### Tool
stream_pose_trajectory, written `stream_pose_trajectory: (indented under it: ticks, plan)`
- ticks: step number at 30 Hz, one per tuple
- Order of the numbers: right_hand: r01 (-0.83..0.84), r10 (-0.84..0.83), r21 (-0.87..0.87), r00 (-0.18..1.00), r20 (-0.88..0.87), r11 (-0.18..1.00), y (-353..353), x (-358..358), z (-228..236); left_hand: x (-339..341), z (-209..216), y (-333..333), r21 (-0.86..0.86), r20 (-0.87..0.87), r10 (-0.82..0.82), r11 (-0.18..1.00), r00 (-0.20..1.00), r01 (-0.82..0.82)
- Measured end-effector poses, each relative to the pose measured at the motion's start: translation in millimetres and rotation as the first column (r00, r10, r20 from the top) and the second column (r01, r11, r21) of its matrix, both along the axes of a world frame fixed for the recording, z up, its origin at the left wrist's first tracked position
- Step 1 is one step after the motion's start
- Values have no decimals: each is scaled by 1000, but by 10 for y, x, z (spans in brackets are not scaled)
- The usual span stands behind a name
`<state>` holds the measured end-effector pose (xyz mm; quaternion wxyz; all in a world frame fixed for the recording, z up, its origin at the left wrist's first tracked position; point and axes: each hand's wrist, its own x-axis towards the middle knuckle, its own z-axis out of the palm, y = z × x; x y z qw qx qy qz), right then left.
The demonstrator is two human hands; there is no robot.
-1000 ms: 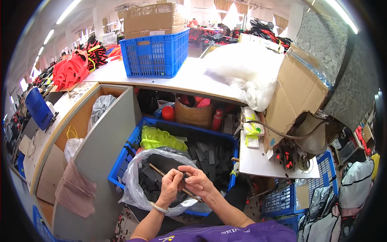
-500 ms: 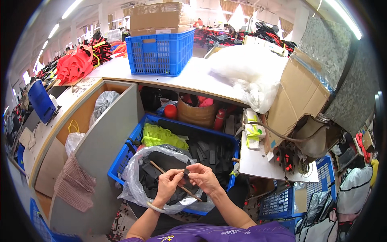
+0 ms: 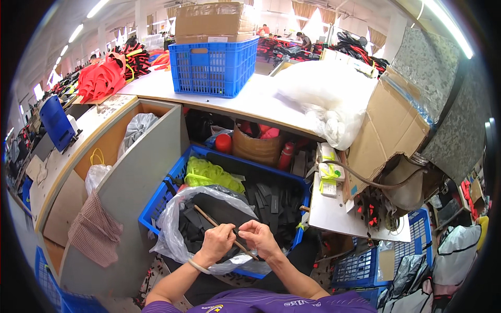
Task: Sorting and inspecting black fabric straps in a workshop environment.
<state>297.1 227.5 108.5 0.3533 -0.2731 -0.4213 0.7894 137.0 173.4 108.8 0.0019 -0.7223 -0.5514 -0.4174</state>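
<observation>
Above a clear plastic bag (image 3: pixel 168 225) filled with flat black pieces (image 3: pixel 192 229), my two hands are close together with a small gap between them. My left hand (image 3: pixel 216 243) is closed, its thumb and fingers pinched; what it holds, if anything, is hidden. My right hand (image 3: pixel 262 239) is curled with the fingertips drawn together, and nothing can be made out in it. A thin wooden stick (image 3: pixel 204 214) slants across the bag's mouth and passes beneath my hands. The bag sits in a blue plastic crate (image 3: pixel 151 207), with more black pieces (image 3: pixel 272 197) beside it.
Neon yellow-green straps (image 3: pixel 211 175) lie in the crate's far part. A grey panel (image 3: pixel 130 182) stands at left, and a white side table (image 3: pixel 334 211) at right. Behind are a cardboard drum (image 3: pixel 255 148), a red bottle (image 3: pixel 286 155) and a blue basket (image 3: pixel 211 70) on the worktop.
My hands have moved slightly apart. The small dark piece that showed between my fingertips is no longer visible there. The view has shifted slightly.
</observation>
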Motion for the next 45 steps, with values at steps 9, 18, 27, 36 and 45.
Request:
stream_pose_trajectory:
  ticks: [9, 18, 27, 36, 45]
  plan:
    - [46, -46, 151, 999, -1, 987, 144, 11, 79, 139, 195, 151, -380, 888, 193, 819, 417, 431]
    - [30, -39, 172, 998, 53, 985, 123, -24, -48, 128, -147, 140, -306, 524, 151, 952, 838, 20]
    - [-37, -73, 426, 968, 240, 904, 203, -7, 16, 236, 6, 34, -317, 658, 177, 947, 732, 57]
    - [-180, -467, 913, 813, 347, 367, 222, -33, -16, 193, -57, 61, -204, 162, 63, 979, 985, -29]
    - [5, -522, 902, 817, 245, 432, 190, -211, -27, 106, -75, 53, -273, 324, 146, 960, 935, -56]
